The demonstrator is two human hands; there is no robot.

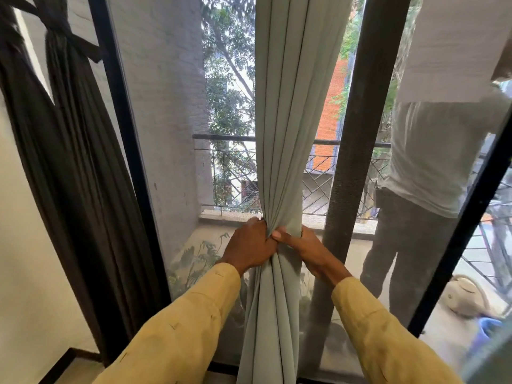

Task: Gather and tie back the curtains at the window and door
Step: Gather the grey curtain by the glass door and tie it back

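A pale green curtain [285,112] hangs in front of the screened door, bunched into a narrow column at waist height. My left hand [250,245] wraps around the bunch from the left, and my right hand [302,245] wraps it from the right, thumbs meeting at the front. Below my hands the fabric falls in loose folds to the floor. At the far left a dark grey curtain [74,151] hangs tied back with a dark band [59,37] near its top. No tie is visible on the green curtain.
A black door frame [130,151] stands left of the green curtain and a dark post [352,151] right of it. Behind the mesh, a person in a grey shirt [432,162] stands on the balcony by the railing [227,138]. A white wall [19,245] lies to the left.
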